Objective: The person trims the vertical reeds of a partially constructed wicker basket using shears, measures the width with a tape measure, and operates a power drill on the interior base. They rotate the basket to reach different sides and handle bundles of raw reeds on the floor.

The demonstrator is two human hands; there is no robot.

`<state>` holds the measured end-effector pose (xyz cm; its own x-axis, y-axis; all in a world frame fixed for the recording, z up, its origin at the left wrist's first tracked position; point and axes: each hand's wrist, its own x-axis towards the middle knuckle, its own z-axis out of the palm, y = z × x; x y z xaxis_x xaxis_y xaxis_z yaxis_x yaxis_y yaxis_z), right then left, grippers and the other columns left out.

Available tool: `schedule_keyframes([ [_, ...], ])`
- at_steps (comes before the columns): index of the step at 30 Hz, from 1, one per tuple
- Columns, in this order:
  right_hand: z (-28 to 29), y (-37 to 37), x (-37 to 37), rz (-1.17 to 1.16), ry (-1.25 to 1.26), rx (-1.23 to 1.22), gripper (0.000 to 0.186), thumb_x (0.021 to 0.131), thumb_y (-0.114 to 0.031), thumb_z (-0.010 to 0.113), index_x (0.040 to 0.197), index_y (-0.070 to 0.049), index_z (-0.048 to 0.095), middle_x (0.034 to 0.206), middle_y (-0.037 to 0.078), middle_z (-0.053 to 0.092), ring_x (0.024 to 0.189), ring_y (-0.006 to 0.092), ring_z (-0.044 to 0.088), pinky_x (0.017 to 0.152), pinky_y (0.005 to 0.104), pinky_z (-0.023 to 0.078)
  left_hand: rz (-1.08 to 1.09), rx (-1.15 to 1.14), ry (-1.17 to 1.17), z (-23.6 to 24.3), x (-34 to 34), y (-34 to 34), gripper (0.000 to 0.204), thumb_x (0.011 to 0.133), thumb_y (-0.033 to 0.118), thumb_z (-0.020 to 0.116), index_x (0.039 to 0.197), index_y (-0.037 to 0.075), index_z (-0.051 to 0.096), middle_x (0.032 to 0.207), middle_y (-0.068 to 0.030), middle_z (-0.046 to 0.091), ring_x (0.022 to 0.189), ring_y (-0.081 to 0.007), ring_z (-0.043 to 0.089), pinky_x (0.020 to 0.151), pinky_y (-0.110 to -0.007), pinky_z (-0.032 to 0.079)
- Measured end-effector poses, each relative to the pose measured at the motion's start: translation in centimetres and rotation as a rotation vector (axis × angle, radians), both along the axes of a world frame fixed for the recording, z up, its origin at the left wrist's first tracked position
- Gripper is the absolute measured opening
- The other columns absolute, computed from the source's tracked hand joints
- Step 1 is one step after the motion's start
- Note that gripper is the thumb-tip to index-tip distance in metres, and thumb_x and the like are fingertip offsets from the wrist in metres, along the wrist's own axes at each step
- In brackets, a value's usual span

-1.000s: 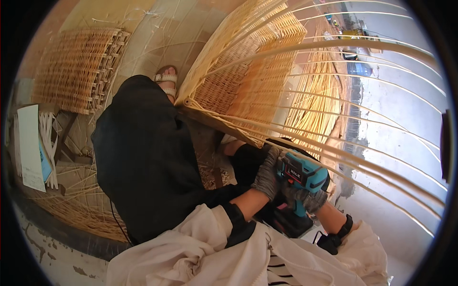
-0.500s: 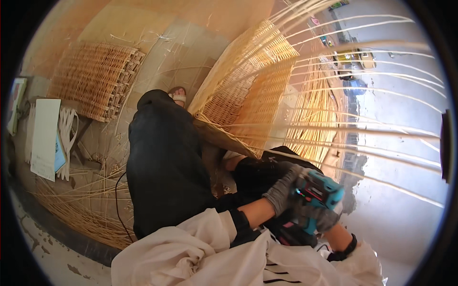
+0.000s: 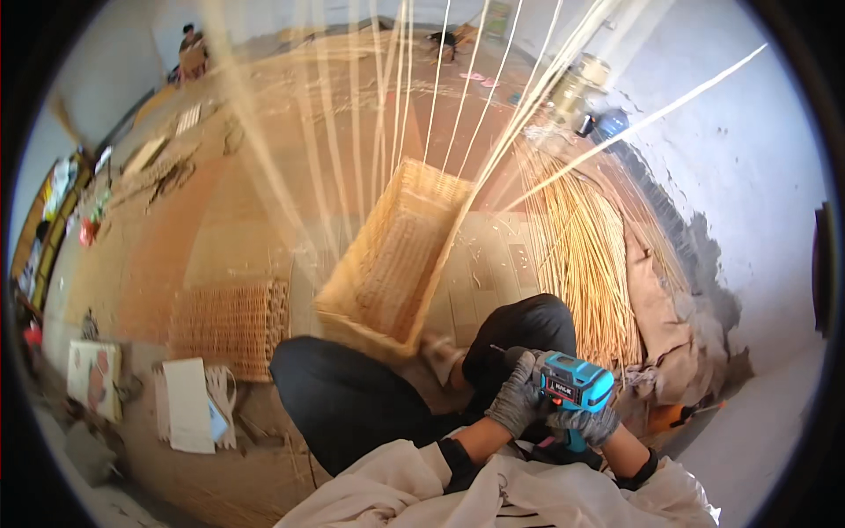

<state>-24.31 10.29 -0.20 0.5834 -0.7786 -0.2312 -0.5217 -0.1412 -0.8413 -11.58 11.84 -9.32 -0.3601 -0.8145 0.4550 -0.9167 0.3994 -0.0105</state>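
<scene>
A teal and black cordless drill (image 3: 574, 380) is in front of my body, over my right thigh. My left hand (image 3: 516, 398), in a grey knit glove, closes round the front of the drill near its chuck. My right hand (image 3: 591, 426), gloved the same way, is wrapped round the drill's handle. Ahead of my knees lies an open, oblong wicker basket (image 3: 349, 289), its hollow facing me. Long pale canes rise from its far edges, some blurred by motion. Both hands are apart from the basket.
A bundle of long canes (image 3: 583, 264) lies to the right, beside brown sacking (image 3: 673, 339) along the wall. On the left are a stack of woven panels (image 3: 227, 326) and a pale board (image 3: 188, 405). Another person (image 3: 191, 55) sits far back.
My view has swung up and round, showing more of the room. The basket and its canes now point away from me instead of rightward. Both hands still hold the drill.
</scene>
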Motion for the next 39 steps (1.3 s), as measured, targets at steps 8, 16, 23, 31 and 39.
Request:
schedule_keyframes([
  [8,-0.4,-0.5,-0.7,0.176,0.048,-0.352,0.072,0.06,-0.018,0.071,0.122,-0.009,0.037,0.12,0.007,0.044,0.109,0.0231,0.042,0.095,0.0333,0.032,0.01,0.078,-0.087,-0.2,-0.2,-0.4,0.055,0.077,0.041,0.039,0.123,0.012,0.034,0.126,-0.01,0.035,0.119,-0.0259,0.029,0.1,-0.043,0.016],
  [16,-1.3,-2.2,-0.2,0.295,-0.013,-0.348,0.069,0.062,-0.017,0.069,0.122,-0.008,0.037,0.118,0.009,0.045,0.108,0.0233,0.043,0.094,0.0332,0.033,0.034,0.158,0.126,0.7,0.6,-0.5,0.059,0.074,0.045,0.044,0.121,0.011,0.036,0.125,-0.0132,0.035,0.119,-0.0282,0.028,0.1,-0.043,0.015],
  [23,0.5,-1.7,0.7,0.319,0.023,-0.372,0.065,0.062,-0.012,0.068,0.121,-0.006,0.038,0.115,0.01,0.048,0.101,0.0209,0.049,0.087,0.0313,0.04,0.058,0.155,0.116,-0.5,0.3,0.1,0.058,0.078,0.048,0.034,0.124,0.012,0.031,0.128,-0.011,0.03,0.121,-0.0243,0.024,0.101,-0.04,0.013],
  [31,0.8,-1.8,-0.1,0.207,-0.026,-0.015,0.072,0.057,-0.009,0.071,0.121,-0.007,0.038,0.112,0.006,0.049,0.096,0.017,0.05,0.085,0.0283,0.04,0.102,0.046,0.16,-0.3,0.0,-0.4,0.058,0.076,0.047,0.039,0.122,0.014,0.033,0.125,-0.0107,0.034,0.118,-0.0255,0.028,0.098,-0.041,0.018],
  [39,1.8,-2.7,1.8,0.287,0.125,-0.153,0.062,0.061,-0.013,0.071,0.117,-0.009,0.043,0.107,0.005,0.052,0.097,0.0204,0.049,0.088,0.0324,0.038,0.244,-0.189,-0.534,0.9,-0.3,0.1,0.054,0.079,0.053,0.039,0.119,0.016,0.039,0.119,-0.0067,0.041,0.111,-0.0241,0.037,0.093,-0.043,0.027],
])
